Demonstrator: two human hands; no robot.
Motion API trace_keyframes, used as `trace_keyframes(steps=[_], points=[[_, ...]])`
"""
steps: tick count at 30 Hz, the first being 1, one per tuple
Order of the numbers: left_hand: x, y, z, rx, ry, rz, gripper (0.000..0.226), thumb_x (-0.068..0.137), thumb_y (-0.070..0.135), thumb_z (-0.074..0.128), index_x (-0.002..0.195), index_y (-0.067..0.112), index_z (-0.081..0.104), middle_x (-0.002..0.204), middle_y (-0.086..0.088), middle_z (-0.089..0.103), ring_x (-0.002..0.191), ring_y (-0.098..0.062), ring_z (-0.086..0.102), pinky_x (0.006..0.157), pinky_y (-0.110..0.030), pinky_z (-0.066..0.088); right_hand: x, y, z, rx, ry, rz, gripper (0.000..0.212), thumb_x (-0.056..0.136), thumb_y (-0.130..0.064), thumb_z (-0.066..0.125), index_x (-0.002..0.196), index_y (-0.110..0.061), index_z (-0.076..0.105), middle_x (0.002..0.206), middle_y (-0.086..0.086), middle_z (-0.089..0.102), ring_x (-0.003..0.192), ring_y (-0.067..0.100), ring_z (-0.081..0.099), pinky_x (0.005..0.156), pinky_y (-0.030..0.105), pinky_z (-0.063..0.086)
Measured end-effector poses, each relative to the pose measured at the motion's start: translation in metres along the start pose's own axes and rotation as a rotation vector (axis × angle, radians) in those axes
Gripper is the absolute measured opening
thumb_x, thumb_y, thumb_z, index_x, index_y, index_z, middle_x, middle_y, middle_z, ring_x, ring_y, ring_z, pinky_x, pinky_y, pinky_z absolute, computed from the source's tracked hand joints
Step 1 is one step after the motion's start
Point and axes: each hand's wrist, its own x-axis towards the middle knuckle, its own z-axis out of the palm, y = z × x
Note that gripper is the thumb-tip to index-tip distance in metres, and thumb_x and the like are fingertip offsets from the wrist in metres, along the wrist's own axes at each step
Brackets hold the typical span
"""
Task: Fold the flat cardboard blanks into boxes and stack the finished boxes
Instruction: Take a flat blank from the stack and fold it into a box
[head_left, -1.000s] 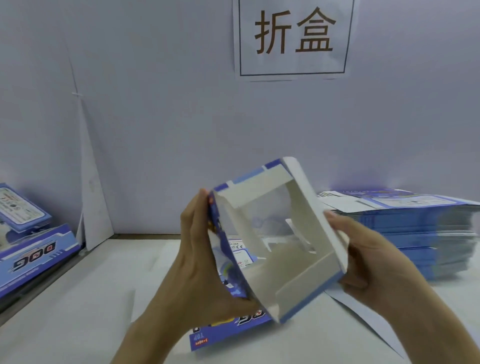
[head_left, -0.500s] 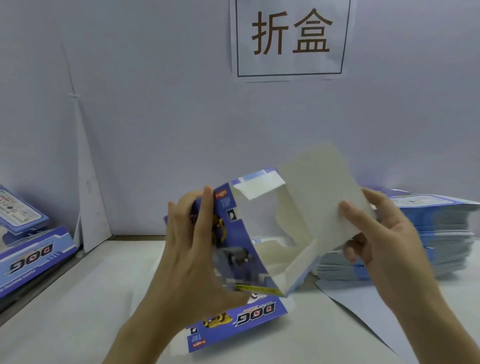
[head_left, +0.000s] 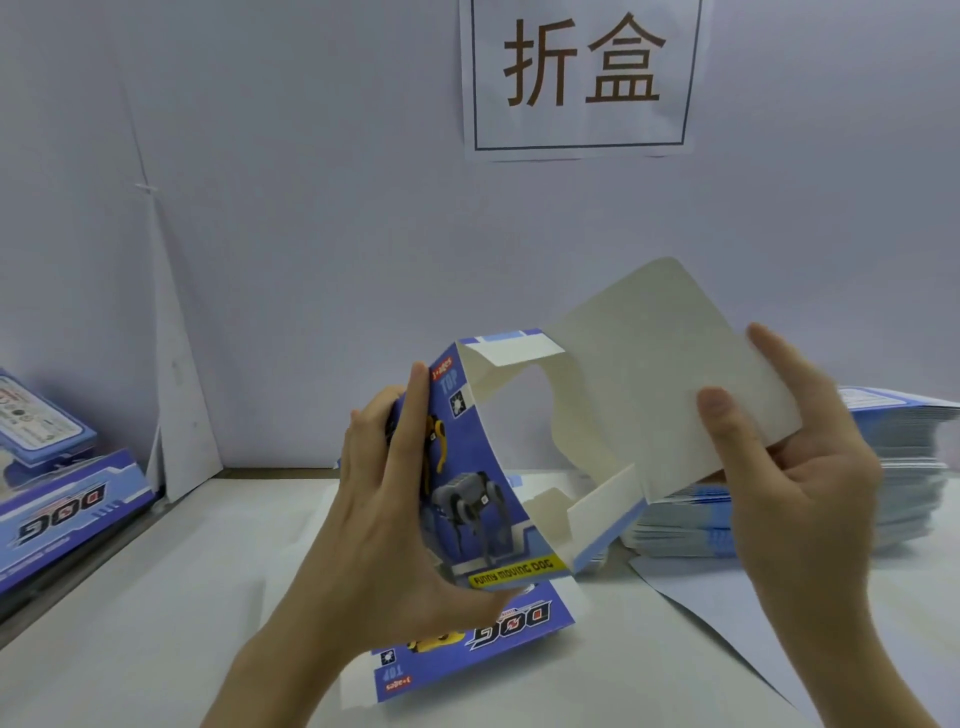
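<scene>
Blue-printed cardboard box, half folded (head_left: 467, 499): held above the white tabletop (head_left: 156, 623) between both hands; white inside, ends open; reads "TOP", "FUNNY MOVING DOG".
Left hand (head_left: 384, 530): fingers wrapped round the printed panel.
Right hand (head_left: 800, 493): thumb and fingers pinch the large white flap.
Flat blue blank (head_left: 488, 639): on the tabletop under the box; "DOG", "TOP".
Stack of flat blue blanks (head_left: 904, 457): right, behind the right hand.
Finished blue boxes (head_left: 67, 509): far left; "DOG".
White wall sign (head_left: 582, 78): "折盒".

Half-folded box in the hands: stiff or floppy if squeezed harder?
Probably floppy: the half-folded box bows along its printed wall under the left hand. Likely light: the right hand steadies its white flap with just a pinch. Open-ended, it would probably collapse flat if squeezed.
</scene>
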Motion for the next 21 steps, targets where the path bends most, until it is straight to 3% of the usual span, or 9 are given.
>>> trace_keyframes(steps=[2, 4, 6, 9, 11, 13, 16, 18, 21], points=[[0.0, -0.001, 0.0, 0.024, 0.0, -0.009, 0.134, 0.049, 0.07, 0.077, 0.145, 0.051, -0.014, 0.141, 0.019, 0.016, 0.134, -0.007, 0.029, 0.09, 0.004, 0.034, 0.0, 0.001, 0.002, 0.046, -0.016, -0.012, 0.034, 0.089, -0.03, 0.067, 0.114, -0.05, 0.059, 0.071, -0.006, 0.067, 0.058, 0.007, 0.052, 0.055, 0.025, 0.058], [0.0, -0.004, -0.001, 0.058, 0.001, -0.008, 0.136, 0.046, 0.065, 0.079, 0.146, 0.052, -0.013, 0.141, 0.016, 0.019, 0.133, -0.009, 0.03, 0.09, 0.004, 0.034, 0.0, 0.003, 0.004, 0.066, -0.001, -0.031, 0.034, 0.088, -0.021, 0.064, 0.114, -0.042, 0.059, 0.076, -0.026, 0.068, 0.061, -0.003, 0.059, 0.053, 0.01, 0.052], [-0.001, -0.004, -0.001, 0.083, -0.01, -0.003, 0.136, 0.046, 0.066, 0.078, 0.148, 0.048, -0.01, 0.142, 0.013, 0.02, 0.131, -0.01, 0.032, 0.092, 0.0, 0.038, 0.0, 0.005, 0.005, 0.082, 0.01, -0.048, 0.035, 0.089, -0.013, 0.064, 0.115, -0.037, 0.06, 0.081, -0.031, 0.067, 0.066, -0.008, 0.06, 0.055, 0.006, 0.049], [-0.002, -0.002, 0.001, 0.12, -0.048, -0.007, 0.134, 0.046, 0.068, 0.075, 0.15, 0.04, -0.005, 0.142, 0.013, 0.021, 0.131, -0.017, 0.037, 0.1, -0.026, 0.046, -0.002, 0.008, 0.005, -0.001, -0.001, -0.134, 0.032, 0.093, -0.009, 0.062, 0.113, -0.035, 0.064, 0.085, -0.036, 0.066, 0.061, -0.006, 0.051, 0.059, 0.003, 0.042], [-0.002, 0.0, 0.002, 0.135, -0.062, -0.016, 0.135, 0.046, 0.068, 0.076, 0.15, 0.039, -0.005, 0.141, 0.016, 0.021, 0.13, -0.02, 0.037, 0.1, -0.041, 0.048, -0.002, 0.01, 0.002, -0.035, -0.015, -0.162, 0.031, 0.095, -0.009, 0.059, 0.111, -0.035, 0.065, 0.089, -0.037, 0.067, 0.06, -0.005, 0.05, 0.058, 0.009, 0.043], [-0.001, 0.0, 0.002, 0.166, -0.066, -0.023, 0.133, 0.047, 0.07, 0.072, 0.15, 0.038, -0.006, 0.141, 0.013, 0.021, 0.129, -0.02, 0.037, 0.097, -0.048, 0.049, 0.001, 0.009, 0.0, 0.065, -0.049, -0.1, 0.029, 0.095, -0.015, 0.059, 0.109, -0.039, 0.069, 0.09, -0.027, 0.072, 0.067, -0.002, 0.059, 0.063, 0.016, 0.051], [0.0, -0.002, -0.002, 0.239, -0.078, -0.025, 0.13, 0.048, 0.071, 0.07, 0.149, 0.038, -0.004, 0.141, 0.009, 0.02, 0.13, -0.021, 0.032, 0.095, -0.054, 0.049, 0.005, 0.003, 0.0, 0.35, -0.137, 0.158, 0.019, 0.087, -0.042, 0.06, 0.092, -0.037, 0.078, 0.084, -0.012, 0.075, 0.072, 0.003, 0.065, 0.062, 0.017, 0.053], [0.0, -0.004, -0.003, 0.288, -0.094, -0.001, 0.13, 0.047, 0.068, 0.072, 0.149, 0.035, -0.002, 0.141, 0.008, 0.019, 0.131, -0.017, 0.025, 0.094, -0.061, 0.047, 0.007, 0.001, 0.001, 0.482, -0.19, 0.343, 0.024, 0.081, -0.043, 0.058, 0.083, -0.031, 0.078, 0.079, -0.009, 0.075, 0.066, 0.003, 0.066, 0.054, 0.014, 0.05], [0.0, -0.005, -0.002, 0.311, -0.106, 0.019, 0.124, 0.051, 0.073, 0.061, 0.149, 0.032, -0.001, 0.142, 0.005, 0.019, 0.136, -0.016, 0.018, 0.096, -0.065, 0.043, 0.004, 0.0, 0.003, 0.512, -0.311, 0.527, 0.027, 0.075, -0.046, 0.059, 0.087, -0.032, 0.078, 0.08, -0.007, 0.074, 0.063, 0.004, 0.064, 0.049, 0.015, 0.048]])
